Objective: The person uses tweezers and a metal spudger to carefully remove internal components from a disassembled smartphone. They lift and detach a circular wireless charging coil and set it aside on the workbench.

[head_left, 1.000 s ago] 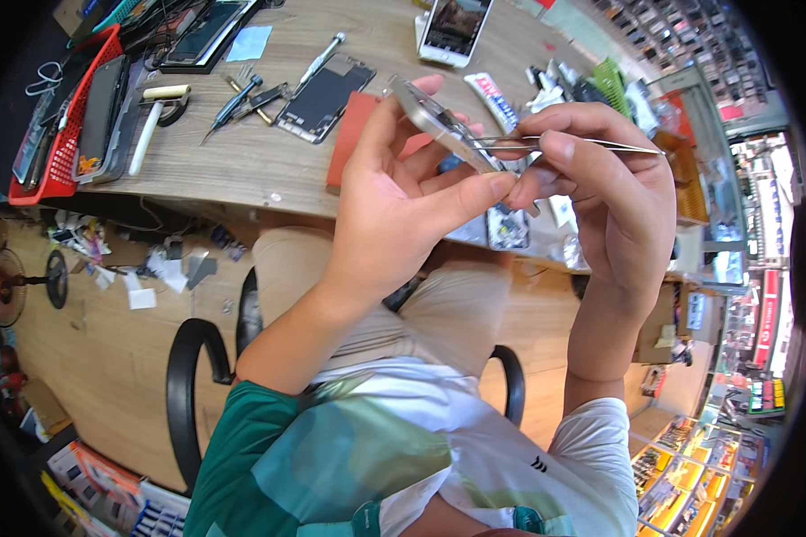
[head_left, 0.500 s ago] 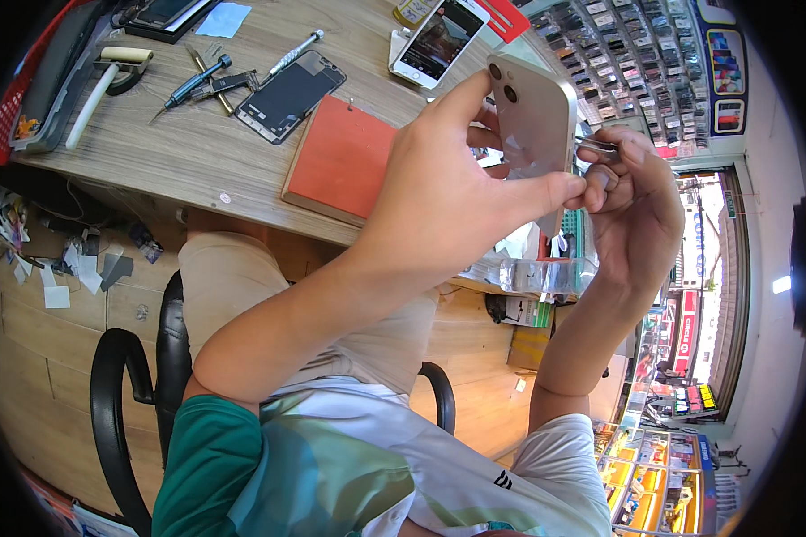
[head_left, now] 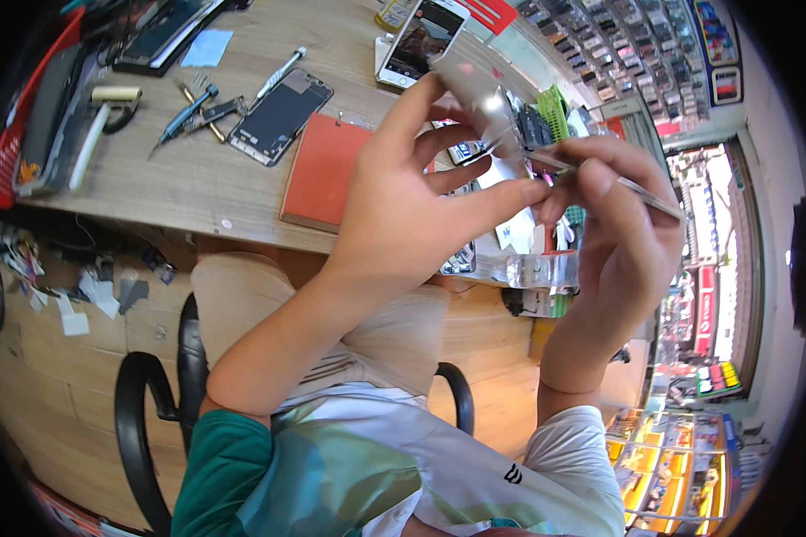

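Observation:
My left hand [head_left: 403,197] grips a pale-backed smartphone [head_left: 485,106] by its edges, raised above the desk. The phone is tilted so its back shows as a narrow, slightly blurred strip. Beside the phone's right edge, my right hand [head_left: 631,228] pinches what look like thin metal tweezers [head_left: 651,199]. Their front end is close to the phone's side; whether it touches is hard to make out. Lying behind my left hand is a red-orange box [head_left: 321,170], partly covered by the hand.
A loose phone screen [head_left: 282,116], a blue screwdriver [head_left: 188,116] and a silver screwdriver [head_left: 279,76] lie on the desk [head_left: 152,197]. A lit white phone [head_left: 421,43] leans at the back. A white-handled roller tool [head_left: 94,139] is far left; a clear box [head_left: 544,268] stands right.
The phone has turned from showing its broad back to nearly edge-on and shifted left. My left hand moved left with it, and the tweezers now show more of their length.

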The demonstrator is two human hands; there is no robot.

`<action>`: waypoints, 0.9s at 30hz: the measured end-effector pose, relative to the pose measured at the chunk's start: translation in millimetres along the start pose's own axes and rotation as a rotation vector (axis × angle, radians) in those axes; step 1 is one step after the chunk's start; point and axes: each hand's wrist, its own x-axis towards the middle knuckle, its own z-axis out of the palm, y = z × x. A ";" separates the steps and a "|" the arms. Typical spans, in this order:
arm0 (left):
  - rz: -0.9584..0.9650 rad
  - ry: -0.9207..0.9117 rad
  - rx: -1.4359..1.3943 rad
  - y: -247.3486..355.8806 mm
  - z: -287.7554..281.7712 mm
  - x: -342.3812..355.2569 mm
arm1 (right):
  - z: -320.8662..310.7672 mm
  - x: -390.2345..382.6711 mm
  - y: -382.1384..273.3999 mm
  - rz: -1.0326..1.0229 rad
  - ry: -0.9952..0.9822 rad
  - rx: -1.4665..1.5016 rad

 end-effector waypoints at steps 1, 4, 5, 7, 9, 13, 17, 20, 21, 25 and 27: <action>0.019 -0.020 -0.022 0.7 -5.1 -4.2 | 3.5 -7.1 3.7 -0.091 -0.019 -0.033; 0.001 -0.042 -0.111 3.3 -14.5 -16.0 | 3.8 -28.1 9.4 -0.261 -0.129 -0.111; 0.076 -0.080 -0.031 2.0 -18.0 -17.2 | 2.2 -33.4 12.0 -0.319 -0.164 -0.134; 0.217 -0.155 0.118 -1.8 -26.3 -26.0 | 1.7 -43.1 17.2 -0.420 -0.227 -0.161; 0.224 -0.138 0.108 -7.9 -31.8 -33.3 | 4.3 -51.4 21.4 -0.478 -0.252 -0.176; 0.253 -0.202 0.107 -11.0 -41.6 -41.2 | 6.9 -63.0 30.2 -0.555 -0.275 -0.179; 0.223 -0.175 0.049 -16.8 -40.8 -50.1 | 7.9 -75.2 42.3 -0.579 -0.245 -0.158; 0.266 -0.200 0.108 -18.7 -43.7 -50.9 | 8.8 -78.7 56.2 -0.699 -0.231 -0.166; 0.269 -0.203 0.126 -18.9 -43.2 -51.8 | 10.4 -81.6 60.5 -0.718 -0.215 -0.167; 0.260 -0.183 0.164 -17.3 -39.0 -56.6 | 13.7 -88.1 69.7 -0.751 -0.166 -0.144; 0.282 -0.186 0.167 -20.9 -40.2 -57.6 | 12.5 -89.9 69.2 -0.741 -0.176 -0.169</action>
